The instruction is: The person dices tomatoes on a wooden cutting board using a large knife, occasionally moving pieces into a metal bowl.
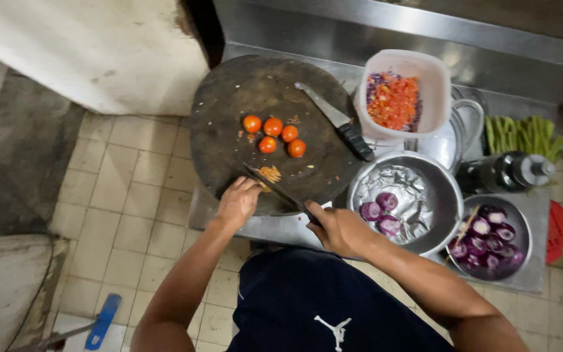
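Five small red tomatoes (pixel 274 135) clustered mid chopping board (pixel 229 98), right hand (pixel 337 228) fingers closed around knife (pixel 275 189) handle, blade over orange chopped bits (pixel 270 173) at board's near edge, left hand (pixel 237 202) fingers curled beside them, second knife (pixel 333 120) lying near tub (pixel 402 94), steel bench (pixel 268 228) beneath.

Right hand (pixel 339 228) gripping knife (pixel 275 187), left hand (pixel 237 202) on chopping board (pixel 229 98), five tomatoes (pixel 273 135)
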